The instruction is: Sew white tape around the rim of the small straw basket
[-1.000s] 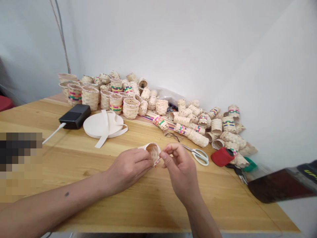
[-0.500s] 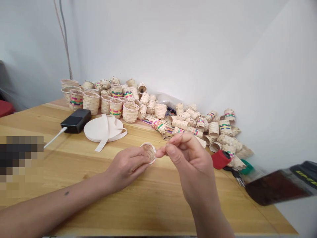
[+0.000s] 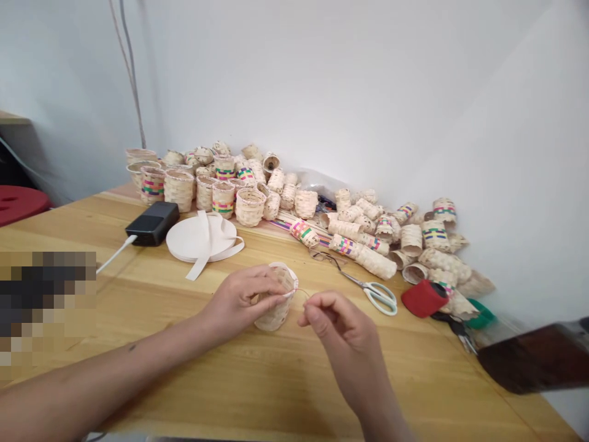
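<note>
A small woven basket [image 3: 275, 313] stands on the wooden table, its rim edged with a white band. My left hand [image 3: 251, 293] is closed on the rim, fingers inside and thumb at the near edge. From the rim a thin reddish thread [image 3: 300, 290] runs to my right hand [image 3: 338, 331], whose thumb and forefinger are pinched together on it. Whether a needle is in that pinch I cannot make out. Scissors with pale handles [image 3: 380, 298] lie just beyond my right hand.
Many woven baskets [image 3: 251, 207] line the wall. A roll of white ribbon [image 3: 184, 236] and a black power bank [image 3: 151, 222] lie at left. A red thread spool [image 3: 424, 299] sits at right. A dark object [image 3: 529, 362] juts in at the right edge.
My right hand has dropped lower, uncovering the scissors. The basket now stands more upright, with more of its side showing, and the thumb of my left hand has moved. The view has shifted slightly.
</note>
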A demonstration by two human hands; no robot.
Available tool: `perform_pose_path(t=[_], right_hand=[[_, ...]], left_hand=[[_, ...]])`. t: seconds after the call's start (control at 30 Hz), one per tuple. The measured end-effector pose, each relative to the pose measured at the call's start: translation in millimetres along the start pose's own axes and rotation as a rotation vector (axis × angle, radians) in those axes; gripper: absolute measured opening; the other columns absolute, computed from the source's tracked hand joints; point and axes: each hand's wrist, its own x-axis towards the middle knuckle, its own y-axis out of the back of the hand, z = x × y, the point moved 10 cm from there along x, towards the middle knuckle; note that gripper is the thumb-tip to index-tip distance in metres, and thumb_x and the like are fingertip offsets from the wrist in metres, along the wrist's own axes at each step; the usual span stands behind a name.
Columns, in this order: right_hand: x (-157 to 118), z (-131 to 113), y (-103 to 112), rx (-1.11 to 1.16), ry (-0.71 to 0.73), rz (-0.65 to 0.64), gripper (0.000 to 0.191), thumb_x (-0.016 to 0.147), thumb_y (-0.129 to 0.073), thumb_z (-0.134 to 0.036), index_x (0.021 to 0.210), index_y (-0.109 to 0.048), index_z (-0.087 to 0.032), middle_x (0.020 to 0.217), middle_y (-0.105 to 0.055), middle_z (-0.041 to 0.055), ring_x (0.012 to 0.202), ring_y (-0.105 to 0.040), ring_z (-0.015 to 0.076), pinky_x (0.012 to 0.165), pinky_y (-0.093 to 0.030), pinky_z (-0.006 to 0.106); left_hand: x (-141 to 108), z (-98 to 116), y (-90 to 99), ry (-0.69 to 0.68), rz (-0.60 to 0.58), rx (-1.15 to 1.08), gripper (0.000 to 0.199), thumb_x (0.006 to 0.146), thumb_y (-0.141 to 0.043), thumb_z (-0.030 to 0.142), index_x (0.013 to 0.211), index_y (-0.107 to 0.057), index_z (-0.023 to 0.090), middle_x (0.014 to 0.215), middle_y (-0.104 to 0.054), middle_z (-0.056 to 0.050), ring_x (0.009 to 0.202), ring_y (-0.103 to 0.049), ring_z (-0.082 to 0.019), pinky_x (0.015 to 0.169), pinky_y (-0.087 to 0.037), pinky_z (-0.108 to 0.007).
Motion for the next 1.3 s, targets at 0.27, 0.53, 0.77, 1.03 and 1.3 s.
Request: perform_pose_path(t=[0.27,0.53,0.77,1.03,1.3], right_hand=[[-9,43,-14,-0.19,-0.038,0.006,0.014,0.09,-0.052,-0.023,0.081,-0.063,-0.021,0.076,-0.062,-0.0012,0.069,-0.056,0.0123,0.06,-0.042,0.021],[-3,38,-19,-0.205,0.007,-0.009,0.016,0.091,-0.052,-0.022,0.09,-0.068,-0.022,0.081,-0.065,-0.0005,0.073,-0.057,0.0128,0.065,-0.041,0.022],[-3,38,-19,-0.214,0.011,-0.015,0.016,0.091,-0.052,-0.022,0.092,-0.068,-0.022,0.082,-0.066,0.0004,0.074,-0.058,0.014,0.066,-0.043,0.023],[-2,35,-19,-0.238,-0.003,-0.028,0.017,0.09,-0.052,-0.021,0.09,-0.068,-0.022,0.079,-0.065,0.0007,0.07,-0.058,0.0143,0.063,-0.042,0.024],[-4,30,-17,-0.31,-0.004,-0.05,0.016,0.086,-0.053,-0.016,0.081,-0.067,-0.02,0.074,-0.063,0.0003,0.067,-0.056,0.0139,0.06,-0.04,0.024]], left_hand=[[2,-7,-1.1,0.066,-0.056,0.018,0.015,0.087,-0.058,0.015,0.094,-0.071,0.017,0.087,-0.068,-0.004,0.08,-0.061,-0.015,0.07,-0.047,-0.023],[4,-6,-0.4,0.072,-0.052,0.013,0.01,0.086,-0.059,0.013,0.085,-0.069,0.015,0.082,-0.068,-0.002,0.072,-0.058,-0.011,0.068,-0.045,-0.02],[3,-6,-0.5,0.084,-0.056,0.023,0.012,0.087,-0.058,0.016,0.084,-0.069,0.016,0.082,-0.069,-0.003,0.071,-0.059,-0.012,0.07,-0.046,-0.022],[4,-3,-0.3,0.057,-0.051,0.048,0.013,0.088,-0.057,0.019,0.084,-0.068,0.016,0.082,-0.069,-0.003,0.07,-0.059,-0.013,0.069,-0.048,-0.023],[1,8,-3.8,-0.045,-0.053,0.126,0.01,0.089,-0.056,0.015,0.084,-0.065,0.015,0.084,-0.068,-0.003,0.078,-0.061,-0.013,0.073,-0.048,-0.022]])
